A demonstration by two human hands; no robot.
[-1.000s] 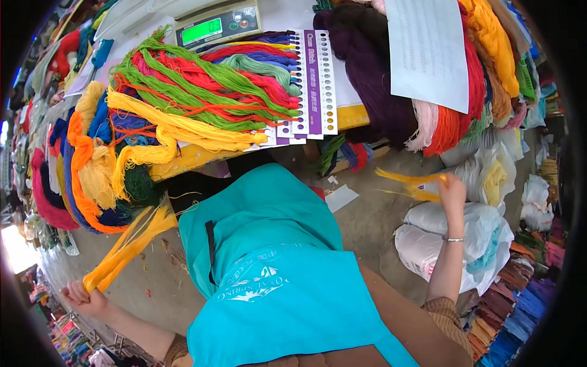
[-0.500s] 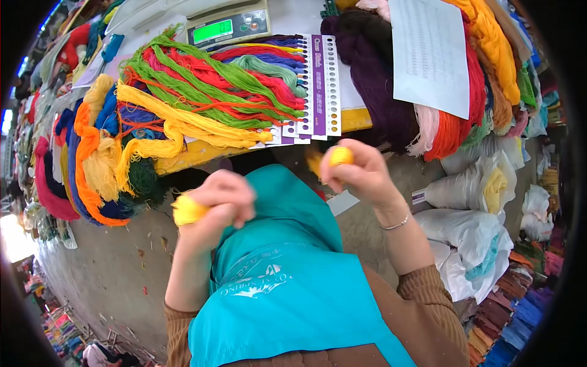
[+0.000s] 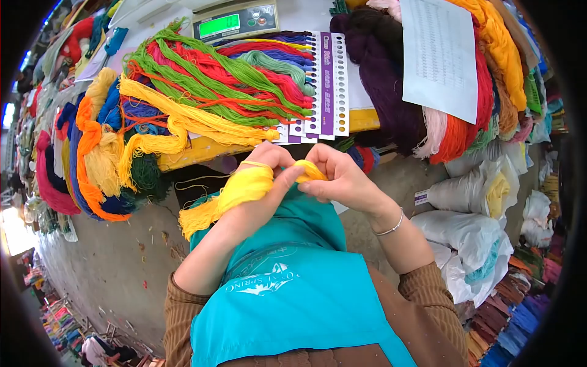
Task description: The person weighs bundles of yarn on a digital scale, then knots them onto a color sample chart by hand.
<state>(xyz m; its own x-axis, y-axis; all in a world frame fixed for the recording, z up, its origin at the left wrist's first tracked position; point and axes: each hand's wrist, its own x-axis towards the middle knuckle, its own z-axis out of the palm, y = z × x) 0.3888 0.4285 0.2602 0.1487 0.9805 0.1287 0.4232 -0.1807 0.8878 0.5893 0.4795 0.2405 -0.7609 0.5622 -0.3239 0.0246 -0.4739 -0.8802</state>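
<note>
A skein of yellow thread (image 3: pixel 244 186) lies across the back of my left hand (image 3: pixel 278 188), its cut ends hanging beyond the wrist. My left fingers are closed on the strand that runs between my hands. Close beside it, my right hand (image 3: pixel 342 177) pinches a looped, twisted part of the same yellow thread. Both hands are above the teal apron (image 3: pixel 287 244), just in front of the table edge. Behind them, a punched card (image 3: pixel 327 85) labelled "Cross Stitch" has bundles of colored thread (image 3: pixel 214 79) tied along its holes.
A digital scale (image 3: pixel 235 21) with a lit green display stands at the back of the table. Dark purple skeins (image 3: pixel 385 85) and a printed sheet (image 3: pixel 440 61) lie to the right. Orange and cream hanks (image 3: pixel 92 153) hang over the left edge. White plastic bags (image 3: pixel 465 244) sit at right.
My hands have come together from apart. The yellow thread, earlier bunched at each hand, now spreads over my left hand and stretches to my right fingers.
</note>
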